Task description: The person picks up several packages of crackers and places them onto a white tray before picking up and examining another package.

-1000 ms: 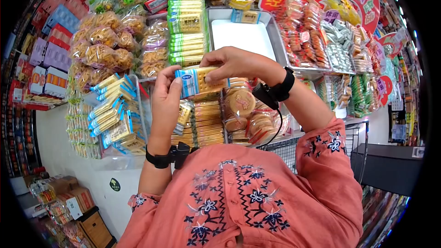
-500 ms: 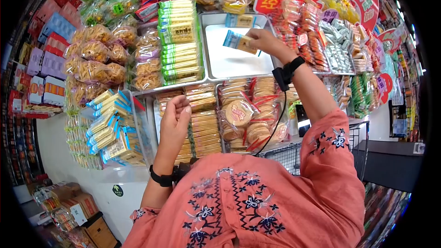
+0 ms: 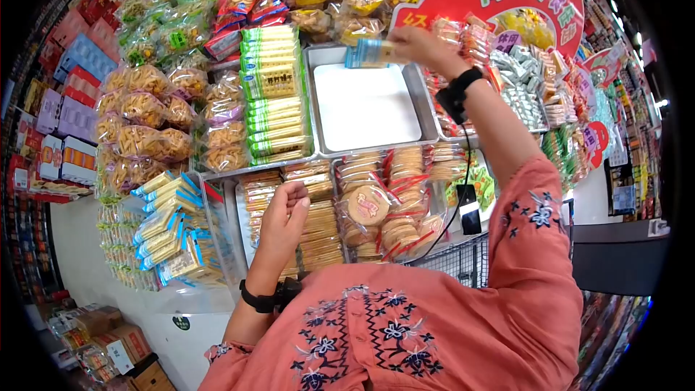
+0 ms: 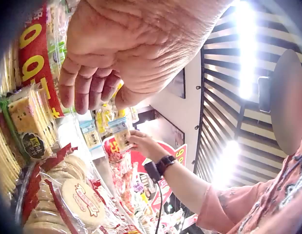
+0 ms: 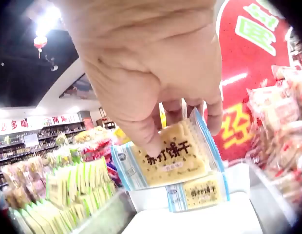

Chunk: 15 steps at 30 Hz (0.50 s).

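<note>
My right hand pinches a blue-and-cream packet of soda crackers between thumb and fingers at the far end of a silver tray with a white bottom. In the right wrist view, a second cracker packet like it leans against the tray's far wall, just below and behind the held one. My left hand hovers over the bundled long thin crackers, fingers loosely bent and holding nothing. It fills the top of the left wrist view, beside clear bags of round biscuits.
Green-wrapped cracker packets fill the tray to the left. A clear bin of blue-and-cream packets stands at near left. A red sign rises behind the right hand, with red-wrapped snacks beside it. A black cord hangs from the right wrist.
My right hand has carried the cracker packet from between both hands out to the tray's far end. My left hand has let go of the packet and stays near the front, slightly lower in view.
</note>
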Available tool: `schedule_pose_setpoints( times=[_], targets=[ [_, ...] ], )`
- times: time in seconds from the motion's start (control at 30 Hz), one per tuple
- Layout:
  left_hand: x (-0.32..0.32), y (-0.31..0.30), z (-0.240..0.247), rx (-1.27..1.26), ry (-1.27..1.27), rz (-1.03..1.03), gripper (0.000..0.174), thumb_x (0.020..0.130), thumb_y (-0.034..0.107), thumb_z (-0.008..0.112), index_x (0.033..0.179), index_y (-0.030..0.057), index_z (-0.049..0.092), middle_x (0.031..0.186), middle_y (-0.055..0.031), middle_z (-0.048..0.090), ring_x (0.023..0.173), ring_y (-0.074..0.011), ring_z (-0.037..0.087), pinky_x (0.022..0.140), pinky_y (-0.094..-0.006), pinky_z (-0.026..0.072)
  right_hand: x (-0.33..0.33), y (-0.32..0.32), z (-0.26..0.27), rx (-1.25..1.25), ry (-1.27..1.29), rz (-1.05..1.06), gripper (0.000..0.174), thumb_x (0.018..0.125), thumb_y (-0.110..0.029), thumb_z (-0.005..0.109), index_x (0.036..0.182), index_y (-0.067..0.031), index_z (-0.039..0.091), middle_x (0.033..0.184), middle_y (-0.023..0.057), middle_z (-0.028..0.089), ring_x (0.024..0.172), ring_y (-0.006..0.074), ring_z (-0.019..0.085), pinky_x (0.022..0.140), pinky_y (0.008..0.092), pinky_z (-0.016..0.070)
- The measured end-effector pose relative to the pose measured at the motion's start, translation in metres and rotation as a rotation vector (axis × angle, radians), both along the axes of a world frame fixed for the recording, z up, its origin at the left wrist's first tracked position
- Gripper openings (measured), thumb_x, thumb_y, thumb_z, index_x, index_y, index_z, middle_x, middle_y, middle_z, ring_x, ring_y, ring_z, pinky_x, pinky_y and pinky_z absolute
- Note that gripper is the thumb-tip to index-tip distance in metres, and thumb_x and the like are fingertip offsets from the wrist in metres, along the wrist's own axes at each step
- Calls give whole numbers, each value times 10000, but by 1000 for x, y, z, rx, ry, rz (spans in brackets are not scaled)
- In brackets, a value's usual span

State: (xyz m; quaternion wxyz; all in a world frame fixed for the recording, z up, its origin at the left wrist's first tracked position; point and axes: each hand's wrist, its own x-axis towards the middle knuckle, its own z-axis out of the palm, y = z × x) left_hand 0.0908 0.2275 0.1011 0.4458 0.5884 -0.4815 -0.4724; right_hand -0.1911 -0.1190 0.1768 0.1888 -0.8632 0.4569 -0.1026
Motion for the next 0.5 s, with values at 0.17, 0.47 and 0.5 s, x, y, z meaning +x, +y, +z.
schedule_pose_setpoints(
  times=[0.17,0.47,0.5],
  targets=[
    [9,5,-1,11,-41,62,325,1003,120,582,1288,-30,537,1164,-138,660,1039,-192,642,903,-316,519,11,-36,-87,-216,-42,-51,228,839,-98,609,1038,-51,712,946,218,709,897,403,685,826,464,540],
    [10,10,-4,83,-50,78,335,1011,134,576,1303,-23,529,1187,-142,651,1050,-192,636,908,-315,518,8,-51,-131,-310,-27,-99,238,792,-90,642,1014,-77,725,944,202,711,915,386,682,850,481,526],
    [8,8,0,91,-36,75,334,1010,130,577,1304,-21,530,1187,-140,650,1050,-192,635,909,-316,519,8,-50,-132,-311,-29,-97,240,789,-90,644,1015,-80,725,946,202,710,912,390,681,848,481,526]
  ],
)
